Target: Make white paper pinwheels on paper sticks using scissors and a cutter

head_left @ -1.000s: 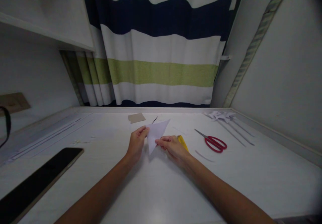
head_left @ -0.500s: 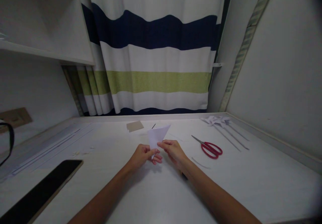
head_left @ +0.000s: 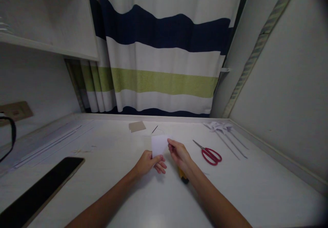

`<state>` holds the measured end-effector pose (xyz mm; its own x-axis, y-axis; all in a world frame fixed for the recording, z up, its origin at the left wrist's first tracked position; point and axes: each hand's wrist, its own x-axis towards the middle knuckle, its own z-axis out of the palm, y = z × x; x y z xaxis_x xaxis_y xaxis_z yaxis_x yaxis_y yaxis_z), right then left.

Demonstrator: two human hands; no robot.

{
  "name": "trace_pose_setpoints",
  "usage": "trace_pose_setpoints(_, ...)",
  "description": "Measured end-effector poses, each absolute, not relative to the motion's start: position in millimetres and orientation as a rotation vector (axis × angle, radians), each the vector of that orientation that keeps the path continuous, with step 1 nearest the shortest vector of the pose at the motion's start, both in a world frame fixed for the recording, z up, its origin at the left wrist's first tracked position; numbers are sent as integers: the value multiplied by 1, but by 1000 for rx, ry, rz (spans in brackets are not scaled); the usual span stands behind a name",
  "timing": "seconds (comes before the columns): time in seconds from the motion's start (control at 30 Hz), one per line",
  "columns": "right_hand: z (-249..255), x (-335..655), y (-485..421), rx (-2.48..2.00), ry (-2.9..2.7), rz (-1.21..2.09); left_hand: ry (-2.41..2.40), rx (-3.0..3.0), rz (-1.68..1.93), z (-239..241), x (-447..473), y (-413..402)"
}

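Observation:
A small piece of white paper (head_left: 159, 145) is held up just above the table, its face towards me. My left hand (head_left: 151, 162) pinches its lower edge, thumb in front and the other fingers behind and below. At its right edge, my right hand (head_left: 179, 153) is closed on the paper between thumb and fingertips. Under my right wrist lies a yellow and black tool (head_left: 183, 177), mostly hidden, so its kind does not show. Scissors with red handles (head_left: 211, 156) rest on the table to the right of my right hand.
White paper shapes on thin stems (head_left: 221, 127) lie at the back right. A beige card (head_left: 137, 126) and a thin dark stick (head_left: 154, 129) are at the back. A black phone (head_left: 43, 190) and long white strips (head_left: 48, 147) lie on the left. A striped curtain (head_left: 164, 60) hangs behind.
The paper has gone from a pointed, folded-looking shape to a squarer one. My right hand has shifted to its upper right edge, uncovering more of the yellow tool. The view has tilted slightly.

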<state>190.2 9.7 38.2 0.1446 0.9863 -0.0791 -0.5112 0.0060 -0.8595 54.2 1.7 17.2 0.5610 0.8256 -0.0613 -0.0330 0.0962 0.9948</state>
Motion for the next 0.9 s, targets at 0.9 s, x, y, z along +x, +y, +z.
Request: trace_pose_setpoints(0.9,25,174,-8,-1077,-1071,1443,748,1287,712,15,49,4)
